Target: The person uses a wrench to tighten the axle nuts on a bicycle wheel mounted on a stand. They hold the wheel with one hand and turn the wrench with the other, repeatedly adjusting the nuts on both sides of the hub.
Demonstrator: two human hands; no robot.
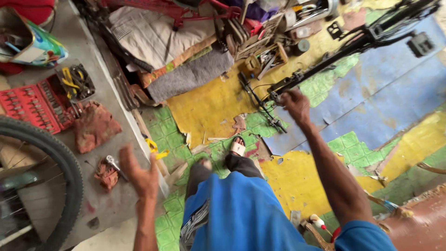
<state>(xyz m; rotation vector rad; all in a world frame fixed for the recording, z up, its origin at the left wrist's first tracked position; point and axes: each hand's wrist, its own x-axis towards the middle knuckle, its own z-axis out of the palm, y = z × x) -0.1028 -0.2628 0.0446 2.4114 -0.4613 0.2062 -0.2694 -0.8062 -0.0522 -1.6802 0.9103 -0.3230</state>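
Right hand (295, 105): my hands are apart; this one is clamped on the black bicycle frame (353, 44), far right, steadying it.
Left hand (139, 173): open, empty, raised above the spanner (113, 162) and red rag (106, 175), near left.
Further left: red socket set (35, 104), wheel (55, 158).

Person wears blue short-sleeved shirt (241, 209), dark trousers (239, 163), white slide sandal (238, 148); forearms bare.
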